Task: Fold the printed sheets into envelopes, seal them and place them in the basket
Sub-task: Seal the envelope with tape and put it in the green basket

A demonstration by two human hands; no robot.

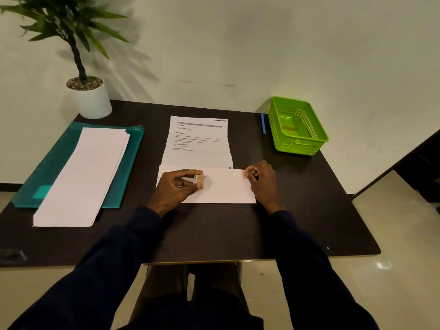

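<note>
Green basket (316, 135) holding a brownish strip, left hand (177, 186) gripping tape roll (200, 181), right hand (260, 178) pinching tape end

Hands (177, 186): two
Baskets (300, 141): one
Printed sheets (198, 141): one counted
Envelope stacks (83, 177): one
Folders (57, 160): one
Pens (263, 124): one
Potted plants (91, 101): one

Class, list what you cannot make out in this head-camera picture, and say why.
1. Small print on the printed sheet: too small, blurred.
2. Tape roll: mostly hidden inside the left hand.
3. Brownish patch inside the basket: blurred, unidentifiable.
4. Folder: largely covered by the paper stack.
</note>
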